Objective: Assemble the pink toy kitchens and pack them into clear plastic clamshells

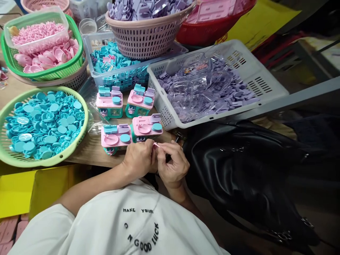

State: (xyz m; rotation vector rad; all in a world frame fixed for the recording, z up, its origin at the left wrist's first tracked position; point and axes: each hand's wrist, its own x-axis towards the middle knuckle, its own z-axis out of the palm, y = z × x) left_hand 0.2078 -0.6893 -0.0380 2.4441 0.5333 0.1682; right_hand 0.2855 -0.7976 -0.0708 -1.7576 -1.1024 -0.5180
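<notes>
Close in front of my chest, my left hand (140, 157) and my right hand (173, 163) meet fingertip to fingertip. Between them is a small pink plastic piece (156, 145), mostly covered by the fingers, and both hands pinch it. Just beyond stand several toy kitchen units with pink tops and teal bases. The nearest toy kitchen unit (116, 139) is by my left hand, and another toy kitchen unit (147, 126) is right behind my knuckles. Each carries a round blue disc, and blue and purple parts stand along the back edges.
A light-green basket (69, 153) of blue discs stands left. Behind are a green basket (79, 63) with pink parts, a clear bin (91, 72) of blue parts and a pink basket (148, 40) of purple parts. Right are a white crate (268, 88) and a black bag (225, 163).
</notes>
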